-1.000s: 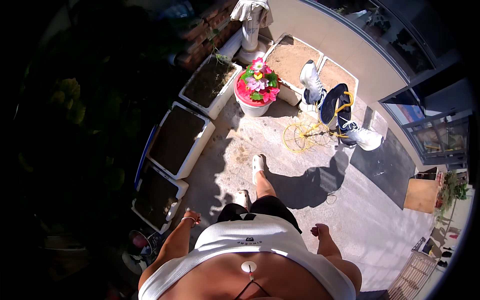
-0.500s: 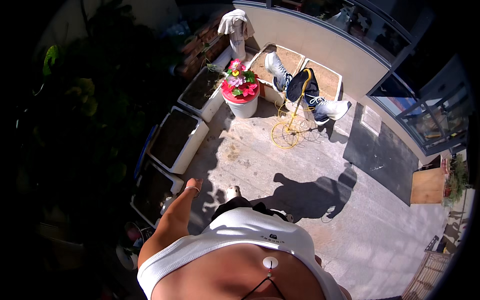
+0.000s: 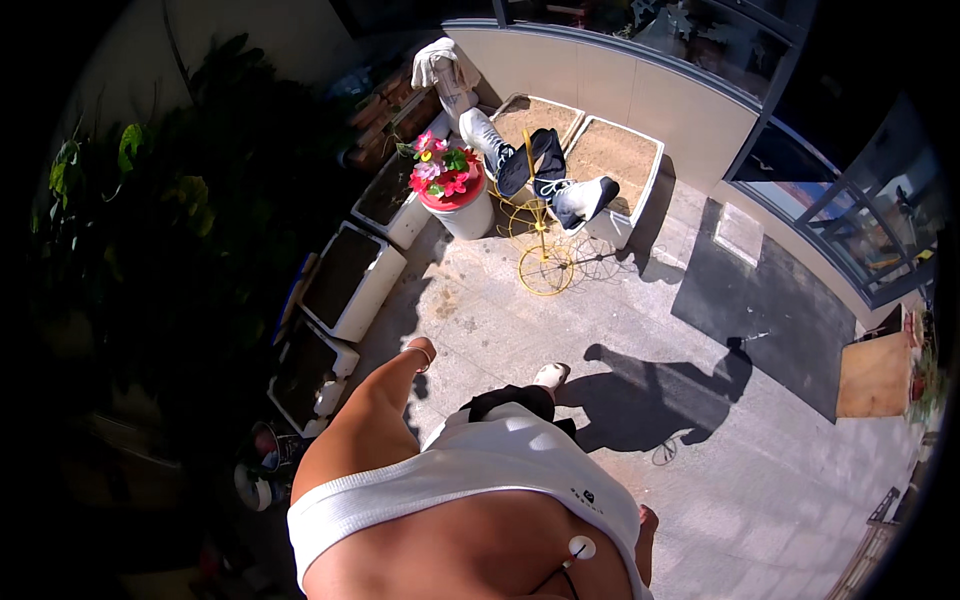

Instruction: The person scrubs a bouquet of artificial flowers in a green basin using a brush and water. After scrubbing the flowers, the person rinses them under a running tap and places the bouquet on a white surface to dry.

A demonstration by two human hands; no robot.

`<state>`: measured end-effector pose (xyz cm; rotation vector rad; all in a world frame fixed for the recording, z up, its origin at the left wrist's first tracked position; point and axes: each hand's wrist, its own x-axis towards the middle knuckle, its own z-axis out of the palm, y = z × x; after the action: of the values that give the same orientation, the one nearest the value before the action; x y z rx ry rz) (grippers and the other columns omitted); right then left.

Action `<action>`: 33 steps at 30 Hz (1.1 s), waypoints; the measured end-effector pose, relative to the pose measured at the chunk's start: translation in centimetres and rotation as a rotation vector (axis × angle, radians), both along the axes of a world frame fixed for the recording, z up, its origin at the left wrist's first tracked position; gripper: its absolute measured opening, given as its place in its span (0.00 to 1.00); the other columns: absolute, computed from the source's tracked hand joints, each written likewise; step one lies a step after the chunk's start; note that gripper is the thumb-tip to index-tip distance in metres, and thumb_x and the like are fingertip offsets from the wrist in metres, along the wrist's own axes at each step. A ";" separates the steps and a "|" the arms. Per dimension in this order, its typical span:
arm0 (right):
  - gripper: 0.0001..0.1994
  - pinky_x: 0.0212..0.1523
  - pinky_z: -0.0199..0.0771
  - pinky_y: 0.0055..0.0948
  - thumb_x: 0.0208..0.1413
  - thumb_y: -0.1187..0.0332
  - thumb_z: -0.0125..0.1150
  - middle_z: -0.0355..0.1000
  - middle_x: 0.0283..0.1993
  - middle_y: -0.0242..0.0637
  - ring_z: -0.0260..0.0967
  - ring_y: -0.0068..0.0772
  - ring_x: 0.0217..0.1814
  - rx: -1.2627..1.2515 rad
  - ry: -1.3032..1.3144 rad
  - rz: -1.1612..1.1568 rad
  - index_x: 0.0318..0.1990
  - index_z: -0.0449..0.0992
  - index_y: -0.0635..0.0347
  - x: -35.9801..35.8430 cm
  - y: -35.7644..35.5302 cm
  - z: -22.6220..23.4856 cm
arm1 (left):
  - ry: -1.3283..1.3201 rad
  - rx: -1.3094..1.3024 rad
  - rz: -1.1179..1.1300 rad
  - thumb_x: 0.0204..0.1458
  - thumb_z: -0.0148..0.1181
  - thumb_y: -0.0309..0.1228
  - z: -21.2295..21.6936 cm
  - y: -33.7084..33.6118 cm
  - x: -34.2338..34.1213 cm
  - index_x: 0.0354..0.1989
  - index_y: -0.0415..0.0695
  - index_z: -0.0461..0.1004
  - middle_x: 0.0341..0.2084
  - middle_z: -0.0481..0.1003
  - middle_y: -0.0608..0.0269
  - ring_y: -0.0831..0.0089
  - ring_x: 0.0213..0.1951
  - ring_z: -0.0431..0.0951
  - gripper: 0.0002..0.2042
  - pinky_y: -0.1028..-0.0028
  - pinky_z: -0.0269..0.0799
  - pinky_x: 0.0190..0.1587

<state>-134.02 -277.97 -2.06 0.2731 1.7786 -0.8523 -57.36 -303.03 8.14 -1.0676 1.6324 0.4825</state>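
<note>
My left hand (image 3: 420, 347), with a pale bracelet at the wrist, hangs above the paving to the left; its fingers are too small and foreshortened to read. At my right side a bit of my right hand (image 3: 649, 518) shows past the white tank top, its fingers mostly hidden. Ahead of me stands a yellow wire stand (image 3: 545, 270) shaped like a little tricycle. A white shoe (image 3: 482, 132) with a dark lining rests on its left side, a second white and navy shoe (image 3: 585, 200) on its right. Dark cloth-like pieces (image 3: 545, 160) lie between them.
A white bucket (image 3: 465, 220) with a red top carries artificial flowers (image 3: 440, 165). White planter boxes (image 3: 372, 290) of soil line the left, and sandy ones (image 3: 648, 165) stand by the wall. A dark mat (image 3: 760, 310) and a wooden board (image 3: 872, 378) are at right.
I have stepped forward, so a white shoe on my foot now shows further ahead. My left hand has swung forward and right in view, and part of my right hand has come into sight.
</note>
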 end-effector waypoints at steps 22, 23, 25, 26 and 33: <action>0.12 0.27 0.75 0.34 0.56 0.67 0.54 0.74 0.35 0.44 0.75 0.39 0.31 0.037 0.022 -0.063 0.47 0.70 0.61 -21.2 -24.3 9.6 | 0.828 -0.437 0.338 0.46 0.59 0.48 3.4 -55.0 -57.3 0.42 0.39 0.78 0.47 0.75 0.44 0.51 0.48 0.76 0.24 0.61 0.71 0.53; 0.12 0.27 0.75 0.34 0.56 0.67 0.54 0.74 0.35 0.44 0.75 0.39 0.31 0.031 0.013 -0.074 0.46 0.70 0.61 -23.1 -25.6 9.1 | 0.854 -0.527 0.262 0.47 0.59 0.48 3.6 -56.2 -58.4 0.41 0.39 0.78 0.46 0.75 0.44 0.51 0.48 0.76 0.23 0.61 0.71 0.52; 0.12 0.27 0.75 0.34 0.56 0.67 0.54 0.74 0.35 0.45 0.75 0.40 0.31 0.002 0.004 -0.093 0.46 0.70 0.61 -27.2 -29.3 7.9 | 0.803 -0.576 0.351 0.44 0.63 0.47 4.2 -59.0 -60.4 0.40 0.37 0.78 0.49 0.74 0.44 0.50 0.48 0.75 0.23 0.62 0.70 0.54; 0.12 0.27 0.75 0.35 0.56 0.67 0.54 0.74 0.35 0.45 0.75 0.40 0.30 -0.012 -0.001 -0.113 0.45 0.70 0.61 -29.6 -30.8 7.5 | 0.744 -0.558 0.419 0.46 0.61 0.48 4.0 -59.6 -61.2 0.40 0.39 0.78 0.41 0.76 0.42 0.51 0.46 0.76 0.23 0.60 0.71 0.51; 0.13 0.30 0.75 0.37 0.56 0.66 0.55 0.74 0.39 0.46 0.75 0.41 0.33 -0.044 0.038 0.025 0.47 0.69 0.60 -46.5 -51.8 6.6 | 0.318 -0.362 0.855 0.40 0.67 0.54 2.8 -58.5 -54.4 0.52 0.34 0.71 0.49 0.74 0.41 0.53 0.53 0.74 0.38 0.65 0.69 0.55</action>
<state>-180.53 -329.75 4.55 0.2066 1.7919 -0.8829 -111.75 -361.55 10.91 -2.0584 1.4973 0.9699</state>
